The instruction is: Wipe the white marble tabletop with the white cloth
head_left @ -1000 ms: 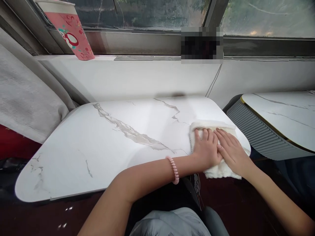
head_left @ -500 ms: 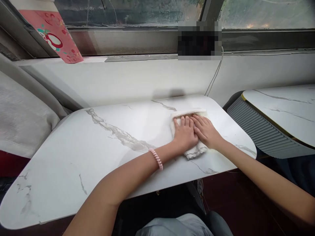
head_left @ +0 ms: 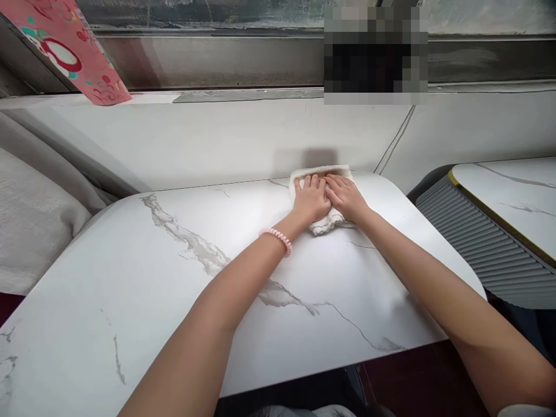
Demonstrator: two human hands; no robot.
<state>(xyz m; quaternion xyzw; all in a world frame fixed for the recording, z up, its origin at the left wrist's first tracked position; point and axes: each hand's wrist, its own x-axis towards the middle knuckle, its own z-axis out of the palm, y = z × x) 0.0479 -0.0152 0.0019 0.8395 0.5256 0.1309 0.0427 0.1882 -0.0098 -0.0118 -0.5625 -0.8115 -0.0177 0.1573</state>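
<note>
A folded white cloth (head_left: 322,226) lies on the white marbled tabletop (head_left: 174,301), at its far edge by the wall. My left hand (head_left: 311,200) rests flat on the cloth, fingers stretched out and somewhat spread. Beside it, touching it, my right hand (head_left: 346,197) also presses down flat on the cloth with its fingers extended. Parts of the cloth are hidden under both palms. A pink coiled band (head_left: 278,237) circles my left wrist.
A white wall (head_left: 208,139) rises behind the table, below a window frame. On the sill stands a pink patterned box (head_left: 78,58). Grey fabric (head_left: 39,214) hangs at the left. Thin cables (head_left: 395,139) run down the wall. Another table with a ribbed side (head_left: 486,237) stands right.
Both hands have pushed the cloth away from me across the tabletop, up to the wall-side edge. The camera view has shifted too.
</note>
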